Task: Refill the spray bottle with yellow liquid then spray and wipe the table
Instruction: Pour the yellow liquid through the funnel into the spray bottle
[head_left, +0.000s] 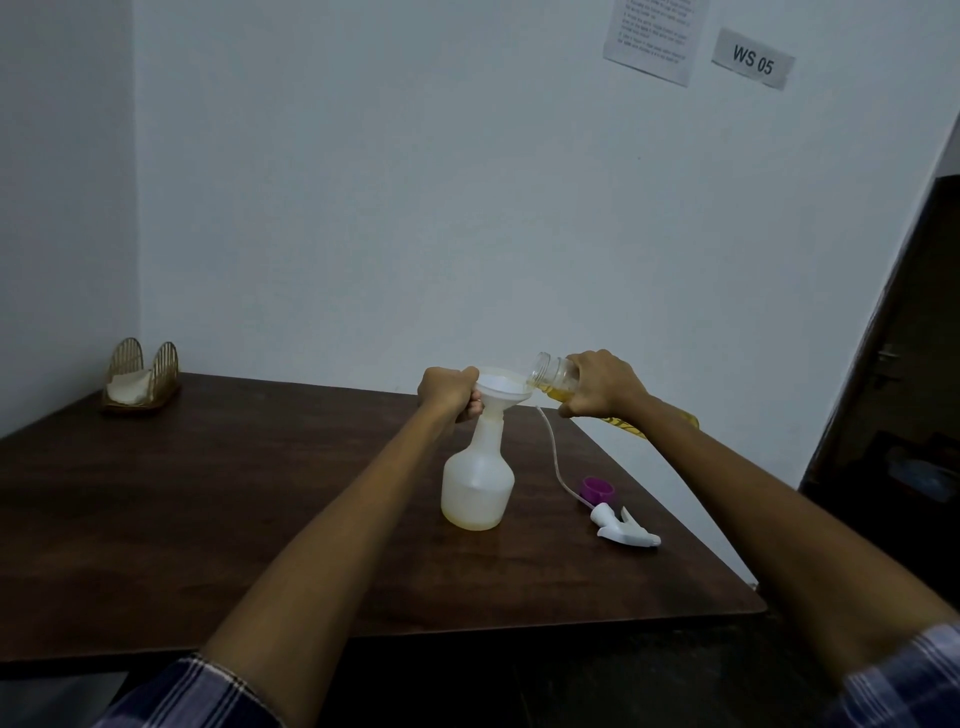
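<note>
A translucent white spray bottle (477, 480) stands upright on the dark wooden table (218, 499), with a little yellow liquid at its bottom. A white funnel (503, 387) sits in its neck. My left hand (448, 391) grips the funnel's rim and the bottle neck. My right hand (597, 384) holds a clear bottle of yellow liquid (555, 378) tilted, its open mouth over the funnel. The white spray head (623, 527) with its thin tube lies on the table to the right.
A purple cap (597, 489) lies next to the spray head. A gold napkin holder (141, 375) with white napkins stands at the table's far left corner. The table's right edge runs close to the spray head. A dark door (904, 364) is at the right.
</note>
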